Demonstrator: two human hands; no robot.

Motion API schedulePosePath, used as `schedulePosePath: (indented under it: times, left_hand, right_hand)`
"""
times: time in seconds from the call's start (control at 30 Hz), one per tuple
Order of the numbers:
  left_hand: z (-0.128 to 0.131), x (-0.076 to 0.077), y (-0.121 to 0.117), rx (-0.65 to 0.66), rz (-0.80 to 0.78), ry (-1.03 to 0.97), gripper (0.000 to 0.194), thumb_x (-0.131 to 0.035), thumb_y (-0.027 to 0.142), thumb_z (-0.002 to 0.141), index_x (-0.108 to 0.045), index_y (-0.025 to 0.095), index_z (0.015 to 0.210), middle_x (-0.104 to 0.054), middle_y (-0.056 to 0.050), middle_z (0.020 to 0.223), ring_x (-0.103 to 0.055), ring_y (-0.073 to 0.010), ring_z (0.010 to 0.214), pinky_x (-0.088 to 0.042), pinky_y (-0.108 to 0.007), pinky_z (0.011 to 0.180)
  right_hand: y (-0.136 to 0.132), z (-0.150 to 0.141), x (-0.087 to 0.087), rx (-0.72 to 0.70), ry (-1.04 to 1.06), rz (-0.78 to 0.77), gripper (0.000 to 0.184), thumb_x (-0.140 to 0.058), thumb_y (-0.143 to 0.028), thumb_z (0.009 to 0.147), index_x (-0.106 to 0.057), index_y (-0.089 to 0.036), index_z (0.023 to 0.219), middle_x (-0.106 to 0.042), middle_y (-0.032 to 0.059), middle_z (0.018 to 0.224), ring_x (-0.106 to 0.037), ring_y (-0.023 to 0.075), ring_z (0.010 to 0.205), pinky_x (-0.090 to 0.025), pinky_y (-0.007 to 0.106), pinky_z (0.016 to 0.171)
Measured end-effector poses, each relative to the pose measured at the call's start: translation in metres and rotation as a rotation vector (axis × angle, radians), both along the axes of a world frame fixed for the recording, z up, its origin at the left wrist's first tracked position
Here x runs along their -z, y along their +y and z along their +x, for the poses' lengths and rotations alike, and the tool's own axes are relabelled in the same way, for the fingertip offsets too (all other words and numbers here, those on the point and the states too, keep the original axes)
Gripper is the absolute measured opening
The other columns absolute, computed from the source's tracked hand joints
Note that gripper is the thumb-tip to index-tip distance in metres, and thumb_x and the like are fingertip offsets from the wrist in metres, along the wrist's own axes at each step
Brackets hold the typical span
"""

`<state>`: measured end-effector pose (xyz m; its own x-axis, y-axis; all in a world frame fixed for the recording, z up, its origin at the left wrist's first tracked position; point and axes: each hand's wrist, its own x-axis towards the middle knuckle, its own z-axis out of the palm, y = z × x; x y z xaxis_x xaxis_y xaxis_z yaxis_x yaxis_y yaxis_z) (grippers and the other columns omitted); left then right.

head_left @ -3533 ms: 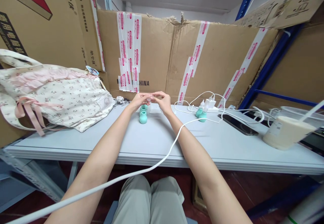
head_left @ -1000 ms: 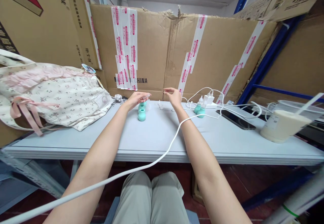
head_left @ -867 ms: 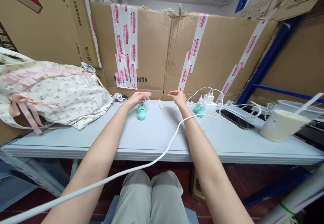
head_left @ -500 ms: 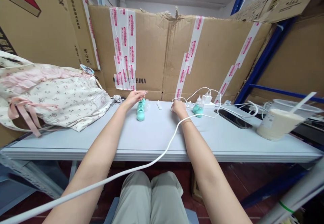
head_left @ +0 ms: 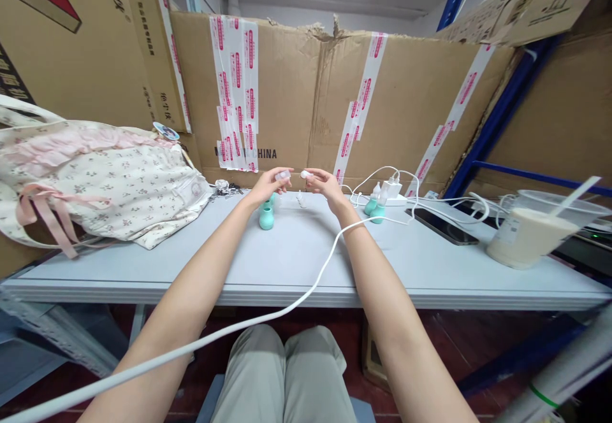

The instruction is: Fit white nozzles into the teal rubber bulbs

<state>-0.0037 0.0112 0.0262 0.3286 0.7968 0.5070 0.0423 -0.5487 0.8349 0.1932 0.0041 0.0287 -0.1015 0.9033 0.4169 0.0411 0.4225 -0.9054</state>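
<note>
Brown cardboard sheets (head_left: 287,92) banded with white-and-red printed tape stand along the far edge of the pale grey flat desk (head_left: 277,260) where I sit. Half a second ago my right hand (head_left: 327,186) was down near the far edge, beside the white wires; now it is up off the surface, its fingers pinched round a small white rounded piece (head_left: 305,174). My left hand (head_left: 268,187) has shifted a little to the right and grips a small translucent tube-like piece (head_left: 283,175) between thumb and fingers. Both pieces are in the air toward the middle of the far edge, near each other but apart, with a gap showing between them. As I judge it, that change leaves both hands occupied, with one piece from each side ready to be worked together.

Under my left hand, left of the desk's middle, stands a teal round-bottomed bottle with an open neck (head_left: 266,218), with more teal behind it partly hidden. A small clear slender piece (head_left: 300,200) lies below the gap between my hands; its exact shape is too small to tell. Right of my right hand, toward the far edge, sit two teal bulbs with clear pointed nozzles (head_left: 374,209), side by side. A floral white fabric bag (head_left: 109,181) fills the desk's far left corner.
</note>
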Motion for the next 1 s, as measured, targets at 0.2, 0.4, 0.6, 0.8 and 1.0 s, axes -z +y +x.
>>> schedulePosePath:
  times: [0.2, 0.4, 0.6, 0.8, 1.0]
  left_hand:
    - [0.018, 0.009, 0.005, -0.034, 0.124, 0.041, 0.028, -0.055, 0.040, 0.082, -0.037, 0.020, 0.089, -0.060, 0.003, 0.070, -0.053, -0.0080, 0.054, -0.039, -0.019, 0.050]
    - [0.015, 0.004, 0.000, -0.119, 0.209, 0.091, 0.022, -0.053, 0.037, 0.082, -0.047, 0.018, 0.089, -0.058, 0.003, 0.066, -0.048, -0.0074, 0.051, -0.036, -0.019, 0.050]
    - [0.019, 0.001, -0.004, -0.201, 0.236, 0.155, 0.025, -0.051, 0.039, 0.082, -0.057, 0.015, 0.089, -0.057, 0.003, 0.063, -0.046, -0.0085, 0.050, -0.037, -0.021, 0.053]
    - [0.026, -0.001, -0.014, -0.243, 0.265, 0.205, 0.022, -0.048, 0.037, 0.085, -0.055, 0.016, 0.083, -0.054, 0.004, 0.059, -0.045, -0.0087, 0.050, -0.036, -0.021, 0.056]
    - [0.027, -0.001, -0.016, -0.327, 0.321, 0.242, 0.018, -0.046, 0.032, 0.086, -0.053, 0.016, 0.081, -0.052, 0.004, 0.058, -0.047, -0.0104, 0.055, -0.035, -0.022, 0.059]
  right_hand:
    - [-0.003, -0.006, 0.001, -0.031, 0.010, 0.017, 0.039, -0.073, -0.047, 0.063, -0.066, -0.020, 0.091, -0.070, 0.0032, 0.093, -0.061, 0.0110, 0.073, -0.042, 0.020, 0.058]
    - [-0.002, -0.010, 0.001, -0.008, 0.025, 0.019, 0.039, -0.073, -0.048, 0.060, -0.067, -0.019, 0.086, -0.068, 0.0021, 0.085, -0.058, 0.0110, 0.070, -0.041, 0.021, 0.056]
    - [-0.001, -0.012, 0.002, 0.010, 0.079, 0.033, 0.038, -0.074, -0.047, 0.058, -0.067, -0.019, 0.082, -0.066, 0.0011, 0.078, -0.056, 0.0103, 0.066, -0.039, 0.021, 0.056]
    - [-0.002, -0.013, 0.002, -0.023, 0.164, 0.025, 0.037, -0.074, -0.047, 0.058, -0.066, -0.019, 0.080, -0.064, -0.0004, 0.078, -0.052, 0.0081, 0.064, -0.038, 0.020, 0.055]
    - [0.000, -0.011, 0.004, -0.023, 0.115, 0.048, 0.035, -0.075, -0.045, 0.058, -0.067, -0.019, 0.081, -0.064, -0.0008, 0.075, -0.051, 0.0078, 0.062, -0.035, 0.020, 0.053]
